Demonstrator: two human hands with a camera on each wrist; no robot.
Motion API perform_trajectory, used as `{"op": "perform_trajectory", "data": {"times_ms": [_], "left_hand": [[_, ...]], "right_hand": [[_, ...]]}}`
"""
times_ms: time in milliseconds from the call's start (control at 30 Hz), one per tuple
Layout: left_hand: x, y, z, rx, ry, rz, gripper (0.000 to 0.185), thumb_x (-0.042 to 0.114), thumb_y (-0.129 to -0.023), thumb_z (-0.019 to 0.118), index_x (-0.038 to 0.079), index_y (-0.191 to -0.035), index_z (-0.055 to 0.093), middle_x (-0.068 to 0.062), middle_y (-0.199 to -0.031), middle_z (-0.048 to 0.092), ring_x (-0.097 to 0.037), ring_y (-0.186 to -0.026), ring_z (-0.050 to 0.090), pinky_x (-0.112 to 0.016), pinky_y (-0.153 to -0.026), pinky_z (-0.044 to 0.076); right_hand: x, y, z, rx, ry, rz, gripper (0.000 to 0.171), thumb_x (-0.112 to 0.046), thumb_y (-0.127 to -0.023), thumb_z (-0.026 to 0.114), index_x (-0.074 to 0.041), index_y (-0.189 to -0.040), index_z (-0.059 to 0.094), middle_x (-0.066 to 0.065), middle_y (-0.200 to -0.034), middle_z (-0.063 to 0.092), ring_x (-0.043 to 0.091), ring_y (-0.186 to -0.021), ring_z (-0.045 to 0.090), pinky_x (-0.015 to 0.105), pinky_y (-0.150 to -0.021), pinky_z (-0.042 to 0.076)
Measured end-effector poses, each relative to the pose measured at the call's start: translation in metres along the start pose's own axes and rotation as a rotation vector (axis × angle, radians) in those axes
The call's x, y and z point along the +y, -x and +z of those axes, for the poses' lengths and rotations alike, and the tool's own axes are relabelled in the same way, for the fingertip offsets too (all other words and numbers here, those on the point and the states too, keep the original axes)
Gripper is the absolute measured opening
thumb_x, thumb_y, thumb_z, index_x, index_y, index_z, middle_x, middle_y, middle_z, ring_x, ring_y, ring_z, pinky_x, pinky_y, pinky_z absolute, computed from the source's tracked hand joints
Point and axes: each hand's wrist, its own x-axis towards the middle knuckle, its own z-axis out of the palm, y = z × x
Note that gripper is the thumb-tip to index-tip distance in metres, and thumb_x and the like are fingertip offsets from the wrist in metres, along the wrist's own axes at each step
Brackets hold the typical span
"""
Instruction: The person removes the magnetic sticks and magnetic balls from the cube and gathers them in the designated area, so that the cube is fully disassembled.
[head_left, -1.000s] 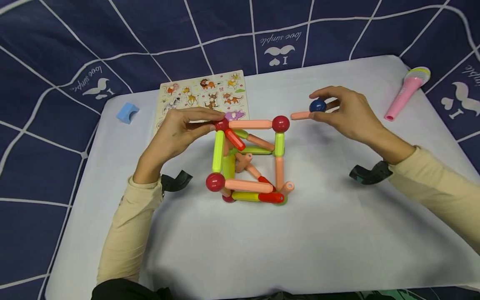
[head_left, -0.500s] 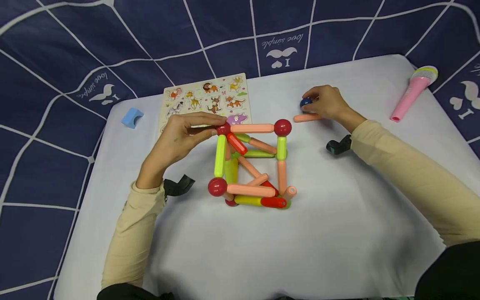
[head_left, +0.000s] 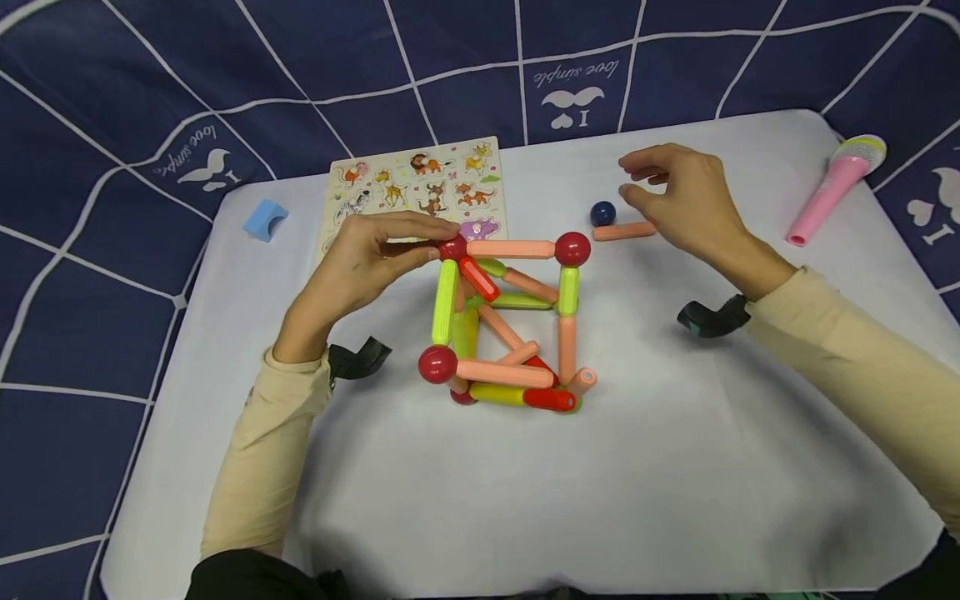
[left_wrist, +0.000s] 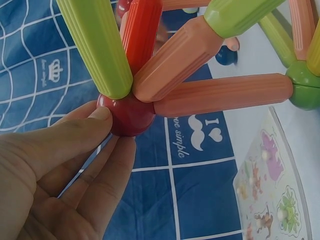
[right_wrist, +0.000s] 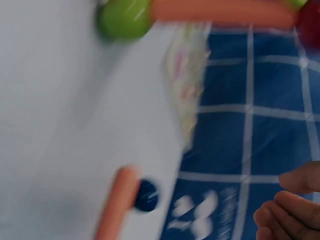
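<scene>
A cube-shaped frame of magnetic rods and balls (head_left: 506,321) stood at the middle of a white table (head_left: 525,500), its far-left top corner formed by a red ball (head_left: 452,247) where green, red and salmon rods met. The person's left hand (head_left: 360,267) pinched that red ball between thumb and fingertips (left_wrist: 97,120), the grip closed snugly on the corner while the rest of the frame hung free of the hand. Just beyond the frame's far-right corner lay a loose salmon rod (head_left: 624,231) flat on the table, with a dark blue ball (head_left: 602,213) touching its left end. The right hand (head_left: 678,204) hovered just above and to the right of that pair, fingers loosely bent and spread, holding nothing; the ball lay a little clear of the fingertips, while the rod's right end ran under the hand. The right wrist view, blurred, showed the rod and blue ball (right_wrist: 146,195) side by side at the table's edge. Behind the frame lay an animal puzzle board (head_left: 420,192); a blue block (head_left: 265,221) sat at far left and a pink toy microphone (head_left: 836,187) at far right, all over a navy patterned cloth (head_left: 112,100).
</scene>
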Motion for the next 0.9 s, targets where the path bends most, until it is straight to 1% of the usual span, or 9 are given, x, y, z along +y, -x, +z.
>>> {"op": "perform_trajectory", "data": {"times_ms": [100, 167, 300, 433, 500, 600, 667, 833, 900], "left_hand": [[0.001, -0.003, 0.0, -0.008, -0.006, -0.005, 0.033, 0.003, -0.088, 0.072, 0.011, -0.12, 0.072, 0.003, -0.119, 0.069, -0.009, -0.119, 0.058, -0.028, -0.087, 0.054], [0.002, -0.004, 0.0, -0.013, -0.004, -0.009, 0.033, 0.004, -0.088, 0.072, 0.01, -0.12, 0.072, 0.003, -0.119, 0.069, -0.009, -0.12, 0.057, -0.028, -0.087, 0.054], [0.002, -0.004, 0.0, -0.012, 0.009, -0.017, 0.032, 0.003, -0.088, 0.072, 0.01, -0.12, 0.072, 0.002, -0.119, 0.069, -0.009, -0.121, 0.056, -0.029, -0.088, 0.054], [0.001, -0.004, 0.0, -0.008, 0.021, -0.019, 0.032, 0.003, -0.088, 0.072, 0.011, -0.119, 0.072, 0.002, -0.119, 0.069, -0.01, -0.122, 0.055, -0.029, -0.089, 0.054], [0.001, -0.003, 0.0, -0.008, 0.026, -0.02, 0.031, 0.003, -0.088, 0.072, 0.011, -0.119, 0.073, 0.002, -0.119, 0.069, -0.01, -0.123, 0.055, -0.029, -0.089, 0.054], [0.001, -0.003, 0.0, -0.008, 0.032, -0.023, 0.031, 0.003, -0.088, 0.072, 0.011, -0.119, 0.073, 0.002, -0.119, 0.069, -0.01, -0.124, 0.054, -0.029, -0.089, 0.054], [0.002, -0.002, 0.0, -0.008, 0.033, -0.025, 0.032, 0.003, -0.088, 0.071, 0.011, -0.119, 0.072, 0.001, -0.12, 0.069, -0.01, -0.124, 0.054, -0.029, -0.089, 0.053], [0.003, 0.0, -0.001, -0.008, 0.034, -0.025, 0.031, 0.002, -0.089, 0.071, 0.009, -0.119, 0.072, 0.001, -0.12, 0.069, -0.011, -0.123, 0.055, -0.029, -0.089, 0.054], [0.004, 0.001, -0.002, -0.009, 0.027, -0.024, 0.032, 0.002, -0.089, 0.071, 0.009, -0.12, 0.072, 0.0, -0.12, 0.069, -0.011, -0.122, 0.056, -0.029, -0.089, 0.054]], "right_hand": [[-0.037, 0.026, -0.011, 0.05, -0.027, -0.139, 0.029, -0.012, -0.093, 0.064, -0.006, -0.121, 0.07, 0.008, -0.114, 0.07, 0.026, -0.102, 0.064, 0.031, -0.085, 0.048], [-0.062, 0.044, -0.012, 0.001, -0.044, -0.249, 0.026, -0.01, -0.092, 0.066, -0.009, -0.117, 0.073, 0.003, -0.106, 0.072, 0.019, -0.095, 0.065, 0.027, -0.078, 0.047], [-0.104, 0.074, -0.002, -0.276, -0.091, -0.375, 0.029, -0.015, -0.09, 0.071, -0.011, -0.12, 0.071, -0.002, -0.109, 0.071, 0.009, -0.081, 0.063, 0.026, -0.071, 0.05], [-0.127, 0.09, 0.016, -0.512, -0.055, -0.383, 0.042, -0.026, -0.089, 0.074, -0.011, -0.128, 0.067, -0.002, -0.119, 0.068, 0.006, -0.074, 0.058, 0.024, -0.06, 0.049], [-0.133, 0.094, 0.025, -0.559, -0.02, -0.389, 0.044, -0.029, -0.088, 0.075, -0.011, -0.128, 0.067, -0.002, -0.119, 0.068, 0.007, -0.08, 0.061, 0.025, -0.075, 0.053], [-0.139, 0.096, 0.036, -0.585, 0.015, -0.392, 0.043, -0.029, -0.087, 0.077, -0.011, -0.126, 0.068, 0.0, -0.121, 0.067, 0.015, -0.103, 0.066, 0.034, -0.099, 0.048], [-0.142, 0.096, 0.041, -0.582, 0.022, -0.407, 0.038, -0.027, -0.088, 0.076, -0.011, -0.122, 0.07, -0.002, -0.112, 0.07, 0.015, -0.106, 0.064, 0.034, -0.1, 0.047], [-0.144, 0.097, 0.048, -0.546, -0.004, -0.482, 0.027, -0.025, -0.093, 0.07, -0.011, -0.116, 0.072, -0.007, -0.087, 0.064, 0.008, -0.077, 0.056, 0.02, -0.065, 0.048], [-0.144, 0.097, 0.048, -0.534, -0.005, -0.501, 0.024, -0.025, -0.094, 0.068, -0.011, -0.114, 0.073, -0.008, -0.084, 0.062, 0.008, -0.076, 0.055, 0.019, -0.065, 0.047]]}}
